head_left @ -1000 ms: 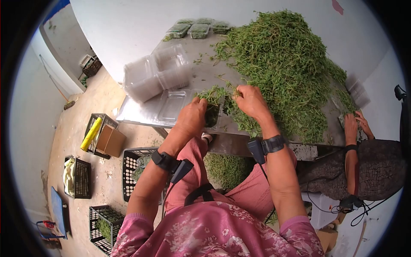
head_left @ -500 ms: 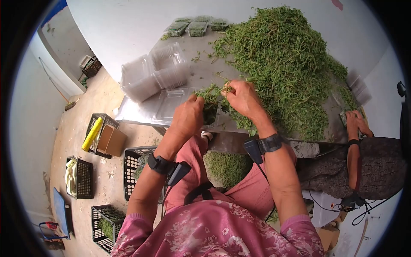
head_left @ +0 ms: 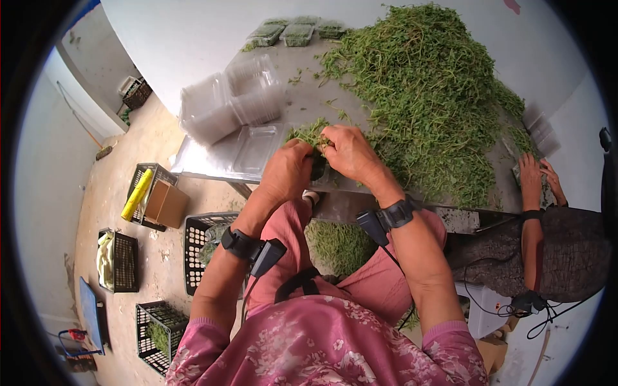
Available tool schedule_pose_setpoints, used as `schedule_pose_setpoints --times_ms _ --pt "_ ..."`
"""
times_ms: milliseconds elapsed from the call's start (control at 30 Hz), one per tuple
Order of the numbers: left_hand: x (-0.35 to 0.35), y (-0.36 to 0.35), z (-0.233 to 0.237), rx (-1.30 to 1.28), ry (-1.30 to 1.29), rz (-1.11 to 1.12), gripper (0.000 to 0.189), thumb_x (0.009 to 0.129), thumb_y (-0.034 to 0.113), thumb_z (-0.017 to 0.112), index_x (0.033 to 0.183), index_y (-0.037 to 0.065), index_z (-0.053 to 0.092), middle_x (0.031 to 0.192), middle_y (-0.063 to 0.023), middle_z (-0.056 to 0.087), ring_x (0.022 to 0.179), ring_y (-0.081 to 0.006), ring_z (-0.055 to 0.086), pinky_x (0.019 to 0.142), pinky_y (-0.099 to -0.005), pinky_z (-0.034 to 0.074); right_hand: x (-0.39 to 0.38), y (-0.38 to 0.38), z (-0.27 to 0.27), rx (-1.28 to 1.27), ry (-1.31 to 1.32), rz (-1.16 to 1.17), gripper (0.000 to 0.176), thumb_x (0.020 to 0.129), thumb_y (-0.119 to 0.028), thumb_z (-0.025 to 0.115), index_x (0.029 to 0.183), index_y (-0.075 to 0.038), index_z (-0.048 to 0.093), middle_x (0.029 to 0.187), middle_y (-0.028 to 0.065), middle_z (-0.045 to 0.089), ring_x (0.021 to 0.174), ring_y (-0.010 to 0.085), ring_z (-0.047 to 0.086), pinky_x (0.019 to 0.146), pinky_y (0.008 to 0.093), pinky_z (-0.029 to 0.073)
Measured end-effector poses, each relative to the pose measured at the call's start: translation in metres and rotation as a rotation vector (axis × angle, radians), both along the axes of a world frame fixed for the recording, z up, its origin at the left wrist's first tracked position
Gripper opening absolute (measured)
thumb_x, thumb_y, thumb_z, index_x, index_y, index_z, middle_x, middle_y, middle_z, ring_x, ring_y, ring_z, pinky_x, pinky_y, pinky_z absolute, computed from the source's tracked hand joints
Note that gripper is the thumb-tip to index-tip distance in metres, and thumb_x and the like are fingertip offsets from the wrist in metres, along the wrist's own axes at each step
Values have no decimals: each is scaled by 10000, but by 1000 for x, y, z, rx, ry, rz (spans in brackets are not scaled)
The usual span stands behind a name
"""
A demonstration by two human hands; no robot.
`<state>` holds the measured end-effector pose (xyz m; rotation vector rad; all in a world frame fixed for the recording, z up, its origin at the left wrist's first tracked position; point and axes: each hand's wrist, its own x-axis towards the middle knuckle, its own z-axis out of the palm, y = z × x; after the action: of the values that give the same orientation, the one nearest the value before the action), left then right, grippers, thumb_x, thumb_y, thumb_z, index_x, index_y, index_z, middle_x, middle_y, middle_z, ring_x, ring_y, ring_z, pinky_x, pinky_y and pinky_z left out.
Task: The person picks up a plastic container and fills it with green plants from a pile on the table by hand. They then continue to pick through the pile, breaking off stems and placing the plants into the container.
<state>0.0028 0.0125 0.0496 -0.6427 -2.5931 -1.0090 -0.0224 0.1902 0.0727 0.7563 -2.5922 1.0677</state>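
Note:
Both my hands meet over the near edge of the metal table. My left hand [head_left: 287, 168] is closed on a small bunch of leafy green sprigs [head_left: 309, 133]. Against the same bunch, my right hand [head_left: 352, 153] pinches its stems, touching or almost touching the left. Under the fingers lies an open clear plastic box, its lid [head_left: 252, 149] spread flat to the left; most of its tray is hidden by my hands. A big heap of green sprigs [head_left: 431, 96] rises just right of my right hand.
Stacked empty clear boxes [head_left: 225, 100] stand at the table's left. Several filled boxes [head_left: 296, 33] sit at the back. A co-worker's hands [head_left: 535, 180] are at the right edge. Black crates [head_left: 209, 248] and a cardboard box [head_left: 166, 203] are on the floor.
My right hand has moved left, away from the heap, to the sprigs at my left hand. The gap between my hands has closed. The co-worker's hands have shifted slightly.

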Motion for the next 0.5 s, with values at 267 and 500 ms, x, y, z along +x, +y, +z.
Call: schedule_pose_setpoints --times_ms 267,500 --pt "-2 -5 -3 49 8 -43 89 799 24 576 875 -21 581 875 -196 598 835 -398 596 738 -421 483 0 -2 -6 -33 36 21 123 810 -62 597 901 18 574 850 225 593 820 448 568 702 483 454" --pt "-3 -5 -7 13 15 -48 91 795 27 572 872 -20 569 872 -195 595 834 -404 592 735 -429 481 -3 -3 -10 -36 70 39 110 807 -47 583 896 19 580 832 214 591 805 439 571 698 480 456"
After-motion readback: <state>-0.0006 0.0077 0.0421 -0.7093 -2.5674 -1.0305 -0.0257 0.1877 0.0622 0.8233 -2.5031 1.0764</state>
